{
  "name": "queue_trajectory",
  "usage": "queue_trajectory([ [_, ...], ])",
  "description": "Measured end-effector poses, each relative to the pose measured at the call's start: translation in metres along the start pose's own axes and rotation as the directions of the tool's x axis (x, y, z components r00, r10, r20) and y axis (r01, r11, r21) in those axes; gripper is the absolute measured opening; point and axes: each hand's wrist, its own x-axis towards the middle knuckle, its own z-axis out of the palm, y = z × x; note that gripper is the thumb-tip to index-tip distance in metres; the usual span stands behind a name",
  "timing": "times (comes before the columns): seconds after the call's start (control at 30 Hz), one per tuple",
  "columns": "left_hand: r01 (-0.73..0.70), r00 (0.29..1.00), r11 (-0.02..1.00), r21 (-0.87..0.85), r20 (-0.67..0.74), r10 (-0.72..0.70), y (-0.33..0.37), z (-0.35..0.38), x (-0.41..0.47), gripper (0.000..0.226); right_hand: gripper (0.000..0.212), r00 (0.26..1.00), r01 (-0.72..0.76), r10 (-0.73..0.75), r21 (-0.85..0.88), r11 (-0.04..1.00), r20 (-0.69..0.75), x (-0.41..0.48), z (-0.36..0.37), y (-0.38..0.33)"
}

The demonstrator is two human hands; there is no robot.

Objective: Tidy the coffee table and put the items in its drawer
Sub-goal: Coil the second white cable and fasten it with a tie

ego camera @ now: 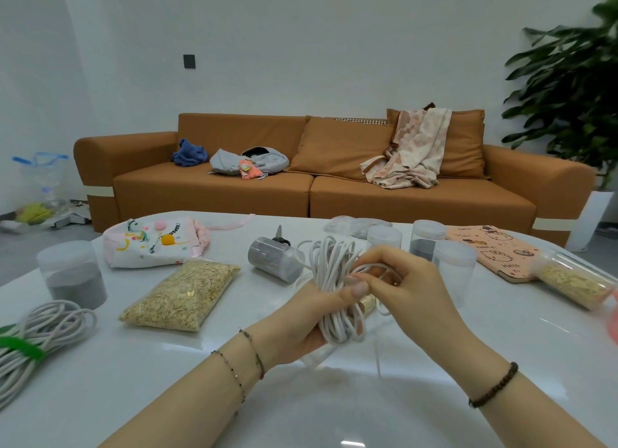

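White cord (pixel 329 263) sits bundled in loose loops, left hand (pixel 301 320) gripping it, right hand (pixel 411 287) pinching one strand

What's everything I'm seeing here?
coffee table: one, white, foreground
cord coil: one, white, in both hands
cord bundle: one, grey, green tie, left edge
grain bag: one, golden, left of centre
plastic jars: at least six, clear, scattered
drawstring pouch: one, pink, far left
scissors: one, dark, behind tipped jar
cartoon case: one, pink, far right
sofa: one, orange, behind table
plant: one, green, right corner
left hand: grips the coil
right hand: pinches a strand
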Motion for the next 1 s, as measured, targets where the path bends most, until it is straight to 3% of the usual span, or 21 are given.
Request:
queue_trajectory([
  [0.17, 0.032, 0.999, 0.998, 0.052, 0.030, -0.033, -0.005, 0.001, 0.001, 0.039, 0.011, 0.999, 0.021, -0.017, -0.082, 0.996, 0.049, -0.001, 0.000, 0.000],
  [0.37, 0.094, 0.995, 0.995, -0.026, 0.020, -0.094, -0.006, 0.004, 0.001, 0.025, 0.021, 0.999, 0.027, -0.029, -0.095, 0.995, -0.026, 0.000, -0.001, 0.000],
  [0.57, 0.177, 0.984, 0.984, 0.016, 0.015, -0.178, -0.008, 0.005, -0.002, 0.014, 0.035, 1.000, -0.016, 0.012, -0.147, 0.989, -0.025, 0.000, -0.005, 0.001],
  [0.7, 0.288, 0.954, 0.939, -0.186, 0.140, -0.265, -0.007, 0.004, 0.000, 0.011, 0.051, 0.997, -0.059, 0.046, -0.206, 0.977, -0.066, 0.003, -0.010, 0.003],
  [0.83, 0.194, 0.981, 0.885, -0.422, 0.105, -0.164, -0.003, -0.004, 0.006, 0.021, 0.042, 0.987, -0.097, 0.093, -0.023, 0.995, -0.130, 0.005, -0.010, 0.002],
  [0.9, 0.112, 0.993, 0.832, -0.543, 0.026, -0.117, 0.004, -0.012, 0.007, 0.030, 0.036, 0.984, -0.124, 0.128, 0.042, 0.991, -0.127, 0.006, -0.010, 0.004],
  [1.0, -0.068, 0.984, 0.735, -0.674, -0.165, -0.061, 0.016, -0.026, 0.008, 0.025, 0.026, 0.990, -0.130, 0.131, 0.030, 0.991, -0.057, 0.006, -0.007, 0.008],
])
